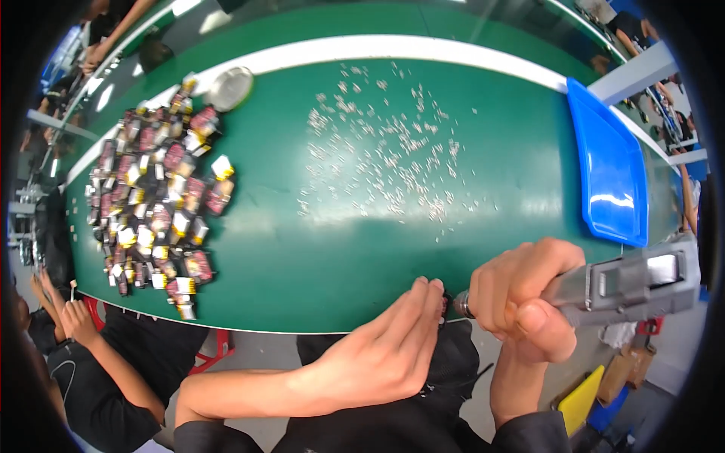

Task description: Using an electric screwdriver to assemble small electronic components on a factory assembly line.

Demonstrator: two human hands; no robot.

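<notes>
My right hand (522, 298) is wrapped round a grey electric screwdriver (630, 281), which lies almost level with its tip toward the left. At the near edge of the table, my left hand (381, 351) has its fingers pressed together around a small dark part (444, 308), mostly hidden behind the fingertips. The screwdriver's tip meets this part or comes very near it; I cannot tell which. Small silvery pieces that look like screws (408, 181) lie scattered over the green table (264, 264). On the left is a heap of small black, red and yellow parts (174, 157).
A round, shallow metal dish (229, 88) stands behind the heap. At the far right sits a blue plastic tray (613, 170). A white strip (408, 47) borders the far side. Another person's hand (78, 321) is beyond the table's left end.
</notes>
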